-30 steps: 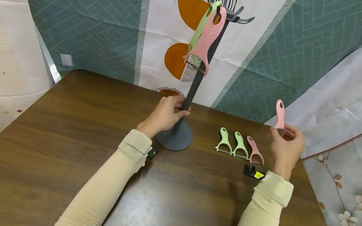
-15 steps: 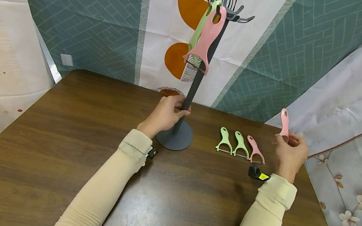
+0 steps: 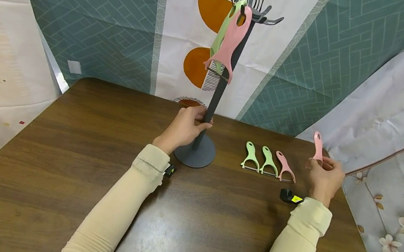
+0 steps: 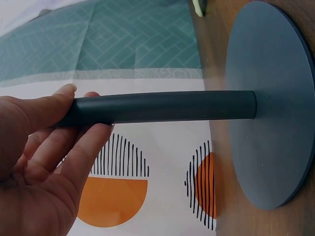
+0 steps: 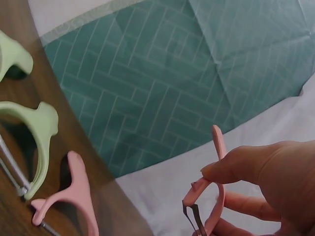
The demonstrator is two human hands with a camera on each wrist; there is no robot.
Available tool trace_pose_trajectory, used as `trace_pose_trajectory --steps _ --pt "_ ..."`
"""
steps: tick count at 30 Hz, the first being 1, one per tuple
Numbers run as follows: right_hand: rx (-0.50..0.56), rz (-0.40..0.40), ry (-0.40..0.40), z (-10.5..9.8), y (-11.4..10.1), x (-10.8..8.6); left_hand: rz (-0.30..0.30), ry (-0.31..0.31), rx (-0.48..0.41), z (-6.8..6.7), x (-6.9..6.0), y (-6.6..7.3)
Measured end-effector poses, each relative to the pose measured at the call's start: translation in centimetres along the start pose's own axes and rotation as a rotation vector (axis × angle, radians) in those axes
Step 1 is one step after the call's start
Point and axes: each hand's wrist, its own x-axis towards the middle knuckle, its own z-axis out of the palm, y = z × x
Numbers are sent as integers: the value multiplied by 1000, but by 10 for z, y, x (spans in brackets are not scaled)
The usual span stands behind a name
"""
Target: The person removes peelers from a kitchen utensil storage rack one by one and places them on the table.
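Cream sleeves (image 3: 290, 250) have thick cuffs (image 3: 151, 162) beside black cameras (image 3: 286, 195).

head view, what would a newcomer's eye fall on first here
Probably the dark hook stand near the back of the table, with a pink Y-peeler and a green Y-peeler hanging at its top and the left hand gripping it lower down. Next, at the right, the right hand holds another pink peeler, beside two green peelers and one pink one lying in a row.
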Motion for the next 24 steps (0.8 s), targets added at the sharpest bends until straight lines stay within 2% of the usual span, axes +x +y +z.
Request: trace_pose_trajectory --steps 8,16,24 --pt "-82 -21 27 2 12 5 -1 1 -12 0 -1 0" --pt "-176 -28 17 4 24 8 -5 -3 -7 1 -1 0" --pt "-191 28 0 3 34 9 1 -1 -15 0 -1 0"
